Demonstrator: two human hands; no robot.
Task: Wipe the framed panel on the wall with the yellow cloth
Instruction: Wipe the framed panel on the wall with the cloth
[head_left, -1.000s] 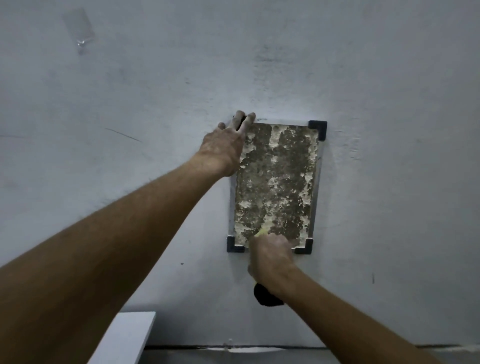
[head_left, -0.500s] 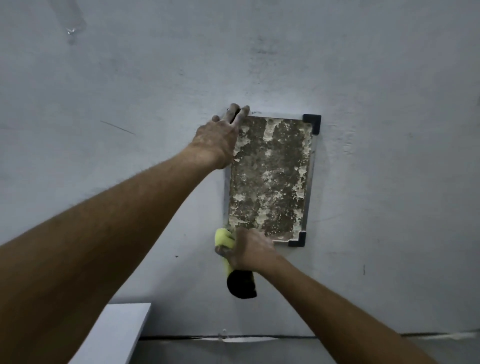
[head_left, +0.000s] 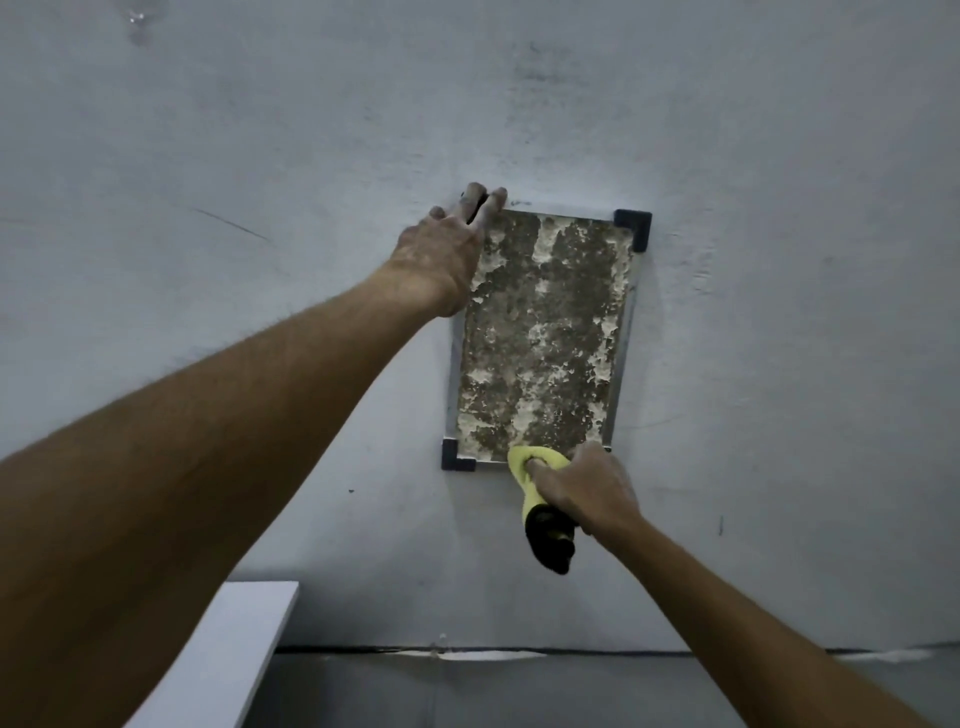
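Observation:
A framed panel (head_left: 543, 332) hangs on the grey wall, its surface mottled brown with pale flaky patches and black brackets at the corners. My left hand (head_left: 447, 249) rests flat over its top left corner, fingers spread against the frame and wall. My right hand (head_left: 582, 486) is at the panel's bottom edge, closed around the yellow cloth (head_left: 535, 467). The cloth presses on the lower frame rail near the bottom right. A dark end of the cloth (head_left: 550, 540) hangs below my fist.
A white board or shelf edge (head_left: 228, 649) juts in at the lower left. A dark seam (head_left: 519, 652) runs where the wall meets the floor. A small clear patch of tape (head_left: 137, 15) sticks to the wall at the upper left.
My right hand with the cloth went left to the bottom left corner, then came back right along the bottom edge. My left hand has stayed on the top left corner.

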